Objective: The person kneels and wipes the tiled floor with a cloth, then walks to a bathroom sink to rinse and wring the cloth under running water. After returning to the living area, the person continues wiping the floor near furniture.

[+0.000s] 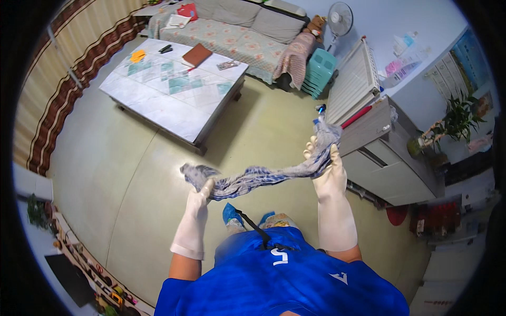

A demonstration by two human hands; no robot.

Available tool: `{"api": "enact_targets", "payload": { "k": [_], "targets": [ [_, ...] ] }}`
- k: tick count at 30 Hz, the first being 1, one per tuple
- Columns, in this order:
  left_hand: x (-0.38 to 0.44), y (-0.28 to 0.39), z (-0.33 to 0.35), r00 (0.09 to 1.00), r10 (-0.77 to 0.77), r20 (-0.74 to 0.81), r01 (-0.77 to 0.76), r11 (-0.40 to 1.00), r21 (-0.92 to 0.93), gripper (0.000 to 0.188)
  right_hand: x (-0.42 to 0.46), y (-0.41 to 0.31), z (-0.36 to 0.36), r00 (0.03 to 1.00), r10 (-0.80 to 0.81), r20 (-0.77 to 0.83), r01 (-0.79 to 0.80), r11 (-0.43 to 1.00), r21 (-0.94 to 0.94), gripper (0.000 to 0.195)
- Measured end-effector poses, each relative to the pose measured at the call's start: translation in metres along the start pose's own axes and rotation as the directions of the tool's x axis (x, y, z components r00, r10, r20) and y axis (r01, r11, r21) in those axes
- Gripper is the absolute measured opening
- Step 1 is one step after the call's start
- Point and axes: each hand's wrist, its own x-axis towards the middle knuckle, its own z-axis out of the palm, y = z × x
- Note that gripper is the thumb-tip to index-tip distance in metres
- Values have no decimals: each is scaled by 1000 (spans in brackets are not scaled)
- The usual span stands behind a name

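A blue-and-grey patterned cloth [257, 179] stretches between my two hands above the floor, twisted lengthwise and sagging a little in the middle. My left hand [201, 195], in a long cream rubber glove, grips it near one end, and a short loose part sticks out beyond the thumb. Near the other end, my gloved right hand [327, 170] holds the cloth between thumb and fingers, with a bunched part rising above the grip. Both gloves reach up the forearms.
Ahead stands a low table [158, 98] bearing a brown notebook [197, 55] and an orange cloth [138, 56]. Behind it is a sofa [229, 43]. At right are stacked teal stools [319, 69], a radiator [352, 87] and a grey cabinet [389, 166]. Striped curtains [55, 87] hang left.
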Motion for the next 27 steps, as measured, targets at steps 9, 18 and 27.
{"api": "enact_targets", "payload": {
  "k": [9,18,27],
  "targets": [
    [40,64,131,767,224,601,-551,710,438,70,23,24,47,994,93,59,-70,946,-315,38],
    [76,61,244,659,58,750,105,980,-168,56,112,-6,-19,978,184,93,12,401,-916,65],
    [164,99,347,557,62,828,222,950,-220,72,171,-47,-135,886,453,96,-251,644,-722,30]
  ]
}}
